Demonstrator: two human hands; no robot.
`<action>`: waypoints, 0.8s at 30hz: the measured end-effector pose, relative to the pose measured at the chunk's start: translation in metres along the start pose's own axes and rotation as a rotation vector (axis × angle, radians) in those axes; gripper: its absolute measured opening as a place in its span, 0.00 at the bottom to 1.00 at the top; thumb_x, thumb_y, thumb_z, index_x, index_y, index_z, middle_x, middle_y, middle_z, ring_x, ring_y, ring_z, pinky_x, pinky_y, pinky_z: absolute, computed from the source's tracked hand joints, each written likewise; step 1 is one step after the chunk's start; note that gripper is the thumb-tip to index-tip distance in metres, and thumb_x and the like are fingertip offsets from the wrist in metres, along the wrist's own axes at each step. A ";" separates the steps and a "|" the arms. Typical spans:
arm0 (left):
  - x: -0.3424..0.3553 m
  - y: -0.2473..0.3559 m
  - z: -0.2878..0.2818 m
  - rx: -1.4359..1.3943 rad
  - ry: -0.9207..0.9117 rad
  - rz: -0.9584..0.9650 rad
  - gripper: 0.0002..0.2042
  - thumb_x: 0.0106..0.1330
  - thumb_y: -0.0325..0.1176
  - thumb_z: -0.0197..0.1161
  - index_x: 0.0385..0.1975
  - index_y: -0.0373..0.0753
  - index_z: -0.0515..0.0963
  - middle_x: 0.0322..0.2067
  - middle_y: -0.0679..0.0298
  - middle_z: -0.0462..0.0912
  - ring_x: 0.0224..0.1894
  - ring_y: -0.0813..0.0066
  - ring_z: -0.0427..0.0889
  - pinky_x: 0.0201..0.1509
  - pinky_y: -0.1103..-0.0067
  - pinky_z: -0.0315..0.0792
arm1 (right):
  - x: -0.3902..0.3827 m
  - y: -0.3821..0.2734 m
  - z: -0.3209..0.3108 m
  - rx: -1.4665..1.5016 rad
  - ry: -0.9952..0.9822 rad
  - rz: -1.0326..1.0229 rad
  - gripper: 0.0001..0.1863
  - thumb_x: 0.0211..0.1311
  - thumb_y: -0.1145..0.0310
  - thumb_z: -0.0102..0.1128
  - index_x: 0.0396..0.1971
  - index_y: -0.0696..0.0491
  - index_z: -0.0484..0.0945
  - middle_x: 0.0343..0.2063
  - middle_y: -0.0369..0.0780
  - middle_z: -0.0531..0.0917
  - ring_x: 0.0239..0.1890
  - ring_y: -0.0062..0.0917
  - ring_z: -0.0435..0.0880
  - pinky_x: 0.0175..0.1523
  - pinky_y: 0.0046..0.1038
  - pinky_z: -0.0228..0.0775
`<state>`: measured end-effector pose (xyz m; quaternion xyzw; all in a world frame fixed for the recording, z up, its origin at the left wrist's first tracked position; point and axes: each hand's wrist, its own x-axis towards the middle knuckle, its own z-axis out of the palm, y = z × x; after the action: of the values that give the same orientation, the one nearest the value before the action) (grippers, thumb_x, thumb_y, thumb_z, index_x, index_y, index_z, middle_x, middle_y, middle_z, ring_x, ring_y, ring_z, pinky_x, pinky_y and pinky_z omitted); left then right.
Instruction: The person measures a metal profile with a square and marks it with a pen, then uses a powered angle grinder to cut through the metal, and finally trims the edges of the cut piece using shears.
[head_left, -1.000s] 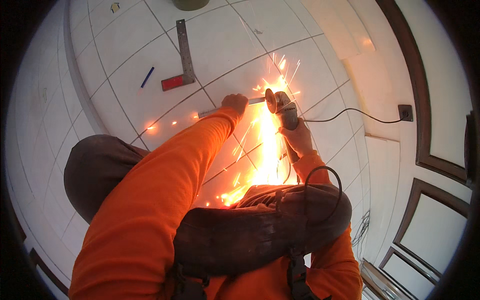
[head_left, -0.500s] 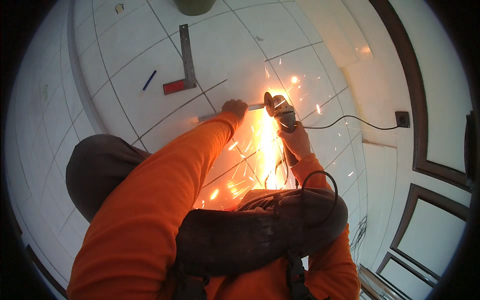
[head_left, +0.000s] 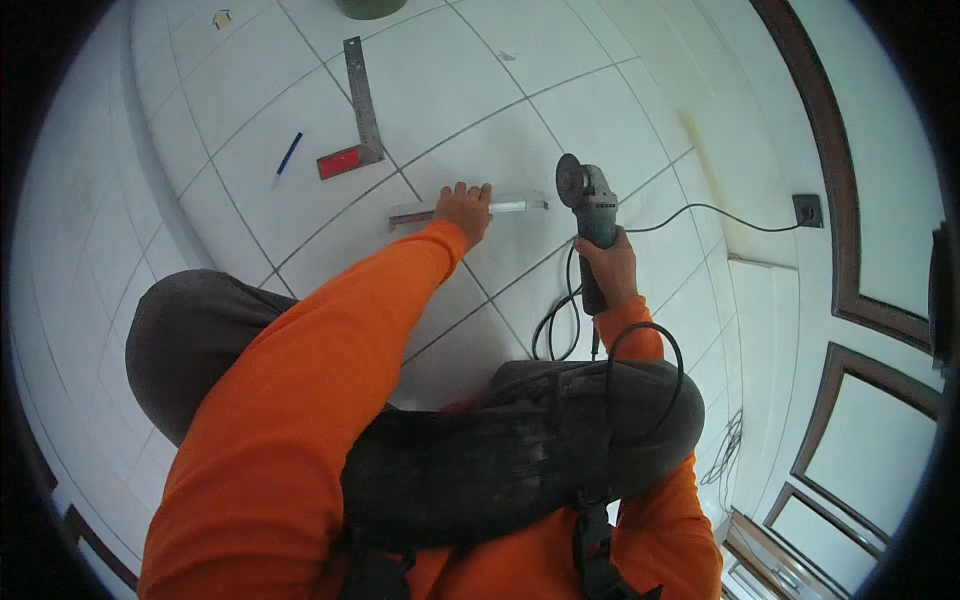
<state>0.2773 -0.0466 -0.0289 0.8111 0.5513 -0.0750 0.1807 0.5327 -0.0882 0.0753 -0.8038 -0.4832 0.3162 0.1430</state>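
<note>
My right hand (head_left: 612, 264) is closed round the body of an angle grinder (head_left: 597, 222). The grinder's disc (head_left: 571, 180) stands apart from the metal bar, a short gap to its right. My left hand (head_left: 464, 212) lies over a short silver metal bar (head_left: 516, 203) on the floor, its fingers wrapped across the middle. Both ends of the bar show on either side of the hand. Beyond the left hand lies a try square (head_left: 364, 100) with a red handle, and left of it a blue pen (head_left: 289, 153).
The grinder's black cord (head_left: 552, 330) loops beside my right knee. Another black cord runs to a dark square socket (head_left: 807, 211) by the wall at right. A green bucket (head_left: 370, 6) shows at the far edge of the tiled floor (head_left: 480, 100). A wire coil (head_left: 727, 450) lies at lower right.
The bright sparks have stopped. The grinder has moved right, off the bar's end. My left hand still holds the bar.
</note>
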 end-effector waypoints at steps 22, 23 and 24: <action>0.016 -0.013 -0.015 -0.162 -0.029 -0.125 0.22 0.55 0.27 0.69 0.52 0.40 0.74 0.52 0.59 0.78 0.55 0.59 0.78 0.56 0.65 0.74 | 0.004 0.019 0.024 -0.137 -0.247 0.020 0.37 0.42 0.54 0.73 0.51 0.62 0.74 0.40 0.51 0.85 0.43 0.41 0.86 0.51 0.36 0.77; 0.015 -0.014 -0.014 -0.162 -0.030 -0.127 0.22 0.55 0.27 0.69 0.52 0.40 0.74 0.52 0.59 0.78 0.55 0.59 0.78 0.56 0.65 0.74 | 0.004 0.019 0.025 -0.124 -0.254 0.029 0.38 0.42 0.53 0.73 0.51 0.62 0.75 0.40 0.51 0.85 0.43 0.40 0.86 0.51 0.36 0.77; 0.014 -0.015 -0.014 -0.162 -0.008 -0.121 0.21 0.56 0.29 0.69 0.50 0.40 0.74 0.51 0.59 0.78 0.54 0.59 0.79 0.55 0.65 0.74 | 0.004 0.019 0.026 -0.124 -0.256 0.029 0.38 0.42 0.53 0.73 0.51 0.62 0.75 0.40 0.51 0.85 0.43 0.40 0.86 0.51 0.36 0.77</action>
<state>0.2680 -0.0240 -0.0237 0.7589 0.6026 -0.0440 0.2430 0.5299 -0.0963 0.0437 -0.7710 -0.5045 0.3878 0.0258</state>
